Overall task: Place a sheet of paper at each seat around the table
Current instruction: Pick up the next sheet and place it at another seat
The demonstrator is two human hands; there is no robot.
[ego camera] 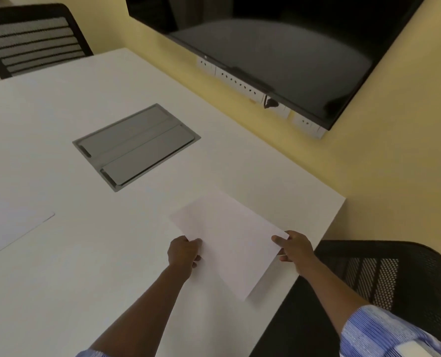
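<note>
In the head view, a white sheet of paper [229, 243] sits over the white table [85, 266] close to its near right corner, turned at an angle to the table's edges. The left hand [184, 253] pinches the sheet's left edge, thumb on top and the other fingers curled beneath. The right hand [295, 247] pinches the sheet's right corner the same way, thumb on top and fingers tucked under. The sheet's nearest corner throws a thin shadow on the tabletop; whether the rest lies flat cannot be told.

A black mesh chair [394, 279] stands just beside the table's right edge. A second sheet [13, 233] lies flat by the left edge. A grey cable hatch [136, 146] is set into the middle of the table, and another chair [31, 39] stands at the far left corner. A dark screen [278, 47] hangs on the yellow wall beyond the far edge.
</note>
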